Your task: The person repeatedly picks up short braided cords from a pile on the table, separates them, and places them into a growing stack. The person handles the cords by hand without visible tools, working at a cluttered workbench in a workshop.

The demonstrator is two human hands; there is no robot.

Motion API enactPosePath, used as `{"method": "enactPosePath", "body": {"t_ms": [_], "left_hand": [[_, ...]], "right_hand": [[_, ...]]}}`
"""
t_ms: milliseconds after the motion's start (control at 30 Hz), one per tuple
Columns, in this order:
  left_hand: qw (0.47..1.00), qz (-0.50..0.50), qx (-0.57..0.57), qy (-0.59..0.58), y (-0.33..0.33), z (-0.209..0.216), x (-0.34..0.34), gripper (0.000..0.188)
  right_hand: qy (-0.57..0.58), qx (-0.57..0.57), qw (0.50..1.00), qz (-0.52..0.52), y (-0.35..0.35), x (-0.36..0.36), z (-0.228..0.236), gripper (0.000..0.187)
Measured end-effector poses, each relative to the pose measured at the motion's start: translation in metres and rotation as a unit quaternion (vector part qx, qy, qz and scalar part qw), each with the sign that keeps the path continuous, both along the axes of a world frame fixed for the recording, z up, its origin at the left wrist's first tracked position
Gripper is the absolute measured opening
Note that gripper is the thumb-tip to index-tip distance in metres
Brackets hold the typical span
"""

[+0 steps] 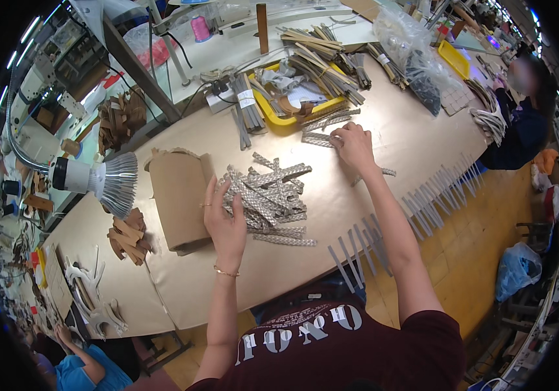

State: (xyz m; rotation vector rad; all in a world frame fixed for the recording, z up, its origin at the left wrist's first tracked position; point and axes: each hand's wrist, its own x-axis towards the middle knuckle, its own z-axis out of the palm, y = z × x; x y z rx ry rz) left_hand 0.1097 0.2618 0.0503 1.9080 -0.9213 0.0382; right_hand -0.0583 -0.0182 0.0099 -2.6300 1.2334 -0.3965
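A loose pile of grey-silver braided strips (273,195) lies on the tan tabletop in front of me. At the pile's left edge rests my left hand (225,218), its fingers apart and touching the strips without closing on any. My right hand (356,148) reaches farther out to the right, fingers bent down onto a braided strip (317,139); its fingertips are partly hidden. Just beyond it lie a few more braided strips (333,120), beside the yellow tray. One short strip (387,172) sticks out from under my right forearm.
A brown cardboard roll (178,199) stands left of the pile, near a lamp (113,182). Beyond are a yellow tray (273,120) and bundled strips (322,72). Thin grey strips (374,244) line the near table edge. Another person (520,124) is at the far right.
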Motion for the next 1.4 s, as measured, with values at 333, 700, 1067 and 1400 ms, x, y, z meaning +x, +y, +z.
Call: {"method": "enactPosePath", "body": {"t_ms": [333, 700, 1067, 1400], "left_hand": [[0.957, -0.167, -0.046, 0.234, -0.007, 0.012, -0.040, 0.025], [0.780, -0.245, -0.114, 0.564, -0.016, 0.025, -0.032, 0.044], [0.717, -0.209, -0.188, 0.638, -0.009, 0.017, -0.025, 0.036], [0.747, -0.160, -0.213, 0.609, -0.006, 0.010, -0.022, 0.030]], "right_hand": [[-0.212, 0.230, 0.950, -0.025, 0.056, -0.023, 0.063, 0.017], [-0.302, 0.627, 0.716, 0.041, 0.172, 0.002, 0.071, 0.022], [-0.333, 0.653, 0.680, 0.014, 0.189, 0.003, 0.060, 0.022], [-0.229, 0.667, 0.705, 0.076, 0.203, 0.004, 0.062, 0.028]]}}
